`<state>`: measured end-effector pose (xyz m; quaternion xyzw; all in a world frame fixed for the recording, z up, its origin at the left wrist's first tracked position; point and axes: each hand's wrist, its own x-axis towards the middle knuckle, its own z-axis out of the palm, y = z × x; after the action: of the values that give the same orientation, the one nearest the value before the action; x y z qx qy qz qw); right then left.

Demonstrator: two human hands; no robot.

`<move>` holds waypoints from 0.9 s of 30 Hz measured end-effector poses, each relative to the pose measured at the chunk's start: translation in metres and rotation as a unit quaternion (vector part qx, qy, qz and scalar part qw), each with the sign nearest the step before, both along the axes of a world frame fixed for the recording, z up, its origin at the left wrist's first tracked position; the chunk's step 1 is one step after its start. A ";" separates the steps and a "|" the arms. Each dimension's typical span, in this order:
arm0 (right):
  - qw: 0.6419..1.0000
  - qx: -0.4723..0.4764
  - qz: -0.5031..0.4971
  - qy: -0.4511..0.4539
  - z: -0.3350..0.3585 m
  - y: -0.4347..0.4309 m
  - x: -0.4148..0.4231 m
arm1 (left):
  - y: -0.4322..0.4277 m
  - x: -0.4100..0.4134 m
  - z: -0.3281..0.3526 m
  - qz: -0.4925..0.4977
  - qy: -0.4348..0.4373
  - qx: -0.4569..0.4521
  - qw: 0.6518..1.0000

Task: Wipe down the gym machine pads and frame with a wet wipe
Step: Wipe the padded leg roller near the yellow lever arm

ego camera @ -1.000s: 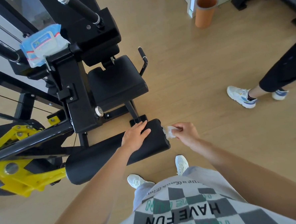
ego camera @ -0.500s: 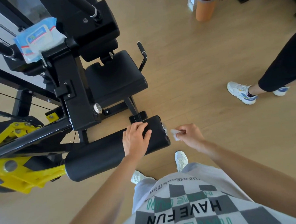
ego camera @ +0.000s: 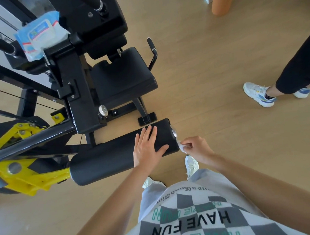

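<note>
Compared with a moment before, the right hand had brought the small crumpled white wet wipe back against the machine. Half a second earlier the wipe was held a little apart from the end of the long black cylindrical foam roller pad. Now it touched the lower corner of that end, just under the shiny metal end cap. The left hand had also changed: its fingers, before more bent over the pad, now lay straight and flat on the top of the pad near the same end, only pressing on it.

I judged that the person was working around the end face of the roller while the other hand kept it from turning. The long side of the roller, the square black padded seat above the middle of the frame and the yellow steel frame part at the lower left would probably still need a pass.

The two hands were near each other but apart, with the corner of the roller between them. The right one pinched the wipe between thumb and curled fingers. The blue soft pack of wipes rested on the machine in the upper left.
</note>
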<state>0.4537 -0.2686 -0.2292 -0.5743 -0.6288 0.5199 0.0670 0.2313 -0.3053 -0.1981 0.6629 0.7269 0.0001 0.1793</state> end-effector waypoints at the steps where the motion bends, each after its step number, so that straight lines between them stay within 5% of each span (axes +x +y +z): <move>1: 1.000 -0.001 0.003 -0.007 -0.003 0.000 0.004 | 0.005 -0.001 0.001 -0.003 0.003 -0.010 1.000; 7: 0.989 0.007 -0.138 0.053 0.011 0.020 -0.002 | 0.035 -0.007 0.023 -0.002 -0.011 -0.087 0.996; 11: 0.987 0.023 -0.121 0.102 0.019 0.014 -0.024 | 0.043 -0.012 0.021 0.002 -0.025 -0.111 0.993; 19: 1.000 0.024 -0.017 0.011 0.006 -0.002 0.000 | 0.061 -0.022 0.017 0.007 -0.059 -0.165 0.985; 24: 0.994 -0.015 -0.100 0.037 0.013 0.021 0.001 | 0.074 -0.029 0.015 0.017 -0.089 -0.205 0.974; 27: 0.991 0.015 -0.121 0.049 0.025 0.037 -0.007 | 0.069 -0.023 0.016 0.031 -0.046 -0.132 0.990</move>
<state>0.4466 -0.2311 -0.2042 -0.6190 -0.5582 0.5261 0.1689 0.2086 -0.2363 -0.1819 0.6097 0.7319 -0.0600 0.2984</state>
